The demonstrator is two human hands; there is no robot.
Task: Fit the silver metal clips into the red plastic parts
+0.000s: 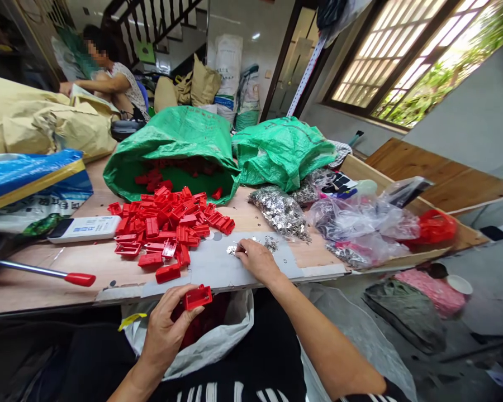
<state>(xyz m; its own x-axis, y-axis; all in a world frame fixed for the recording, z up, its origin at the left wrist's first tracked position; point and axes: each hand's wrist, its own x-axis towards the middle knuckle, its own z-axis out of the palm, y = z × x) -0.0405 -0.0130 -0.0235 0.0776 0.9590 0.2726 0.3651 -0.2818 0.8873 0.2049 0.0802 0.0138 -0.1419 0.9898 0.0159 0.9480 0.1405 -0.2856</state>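
Between thumb and fingers, my left hand (167, 318) grips a red plastic housing (198, 297), its hollow side facing me, above an open white sack (238, 329) on my lap. My right hand (257, 259) reaches over the grey sheet (209, 262) at the table edge. Its thumb and fingertips are pressed together by small silvery metal pieces (231, 249); whether one is pinched there is too small to see. More metal pieces (271, 243) lie just behind that hand. A heap of similar red housings (163, 218) spreads to the left of the sheet.
A green sack (180, 131) with red housings inside opens toward me; another green sack (283, 151) stands beside it. A clear bag of metal pieces (279, 209) and a wooden tray (465, 245) of plastic bags sit right. A red-handled lever (79, 278) juts in left. Another person (117, 84) sits behind.
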